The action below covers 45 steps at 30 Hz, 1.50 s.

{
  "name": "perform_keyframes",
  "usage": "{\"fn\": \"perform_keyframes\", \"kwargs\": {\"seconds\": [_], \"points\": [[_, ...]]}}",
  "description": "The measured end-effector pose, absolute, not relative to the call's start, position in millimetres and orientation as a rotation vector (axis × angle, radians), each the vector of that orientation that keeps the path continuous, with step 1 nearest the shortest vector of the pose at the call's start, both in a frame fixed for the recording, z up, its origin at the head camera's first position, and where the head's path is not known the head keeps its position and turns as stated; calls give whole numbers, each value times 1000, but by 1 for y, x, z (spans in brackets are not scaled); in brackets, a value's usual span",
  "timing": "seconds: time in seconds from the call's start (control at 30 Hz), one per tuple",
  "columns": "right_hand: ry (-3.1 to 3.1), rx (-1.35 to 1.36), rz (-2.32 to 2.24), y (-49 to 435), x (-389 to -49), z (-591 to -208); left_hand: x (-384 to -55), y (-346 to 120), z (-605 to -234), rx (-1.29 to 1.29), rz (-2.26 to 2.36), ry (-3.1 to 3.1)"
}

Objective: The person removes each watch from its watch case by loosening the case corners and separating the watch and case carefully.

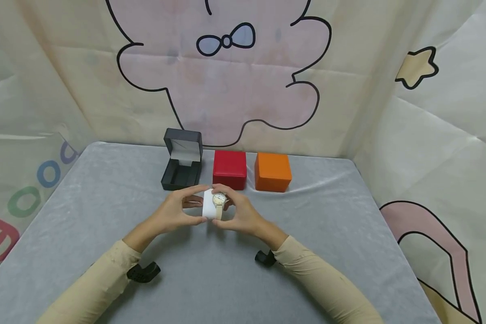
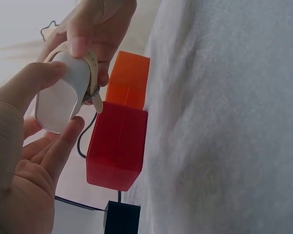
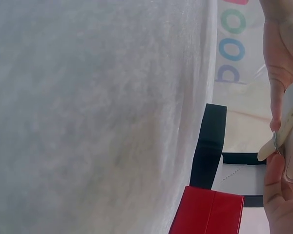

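In the head view a wristwatch (image 1: 219, 199) with a pale round dial and cream strap wraps the right part of a white watch cushion (image 1: 208, 209). My left hand (image 1: 174, 211) holds the cushion's left end, thumb below and fingers above. From the other side my right hand (image 1: 245, 213) pinches the watch between thumb and fingertips. The left wrist view shows the cushion's smooth end (image 2: 53, 107) between left thumb and fingers. There the strap's loose tip and buckle hang at the cushion's edge. Both hands are raised in front of the boxes.
Behind the hands an open dark grey watch box (image 1: 182, 173) stands with its lid up, bare inside. To its right sit a closed red box (image 1: 229, 170) and a closed orange box (image 1: 273, 172). A grey cloth covers the table (image 1: 210, 288); printed curtains (image 1: 235, 99) enclose it.
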State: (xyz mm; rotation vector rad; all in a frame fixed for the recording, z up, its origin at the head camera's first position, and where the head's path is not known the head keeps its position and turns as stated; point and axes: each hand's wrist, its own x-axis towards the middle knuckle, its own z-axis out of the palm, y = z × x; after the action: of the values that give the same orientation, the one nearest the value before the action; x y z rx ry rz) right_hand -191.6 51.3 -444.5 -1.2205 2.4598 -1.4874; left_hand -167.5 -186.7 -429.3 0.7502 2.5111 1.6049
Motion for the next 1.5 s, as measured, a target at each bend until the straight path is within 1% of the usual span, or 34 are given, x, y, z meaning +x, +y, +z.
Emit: {"fn": "perform_keyframes", "kwargs": {"seconds": [0.37, 0.7, 0.9, 1.2, 1.5], "points": [[2462, -1235, -1482, 50, -189, -447, -171, -194, -435, 767, 1629, 2454], [2310, -1119, -1649, 53, -189, -450, -172, -195, -436, 760, 1634, 2414], [2283, -1092, -1698, 52, -187, -453, -171, -196, -437, 771, 1672, 2388], [2274, -1060, -1749, 53, -184, -454, -166, -193, -439, 718, 1713, 2391], [2301, -1055, -1759, 53, -182, -455, -165, -190, -440, 757, 1731, 2413]]}}
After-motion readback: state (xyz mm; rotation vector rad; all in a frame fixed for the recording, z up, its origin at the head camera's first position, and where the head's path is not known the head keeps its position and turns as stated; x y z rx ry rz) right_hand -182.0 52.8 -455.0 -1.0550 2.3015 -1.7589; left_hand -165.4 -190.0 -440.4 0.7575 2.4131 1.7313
